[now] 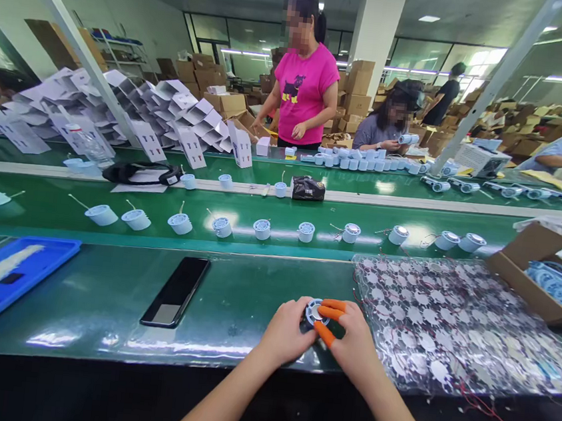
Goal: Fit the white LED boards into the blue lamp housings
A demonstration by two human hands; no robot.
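Low over the green bench, both hands meet around a small round light-blue housing with a silvery disc in its middle. My left hand has its fingers wrapped around the housing's left side. Orange finger covers sit on several fingers of my right hand, which press on the housing's right side and top. To the right lies a clear tray full of white toothed discs with red wires. Similar light-blue housings, such as one straight ahead, stand in a row on the green belt.
A black phone and a blue tray lie on the left. At right stands a cardboard box of light-blue rings. Beyond the belt are a black pouch, white cartons and a standing person in pink.
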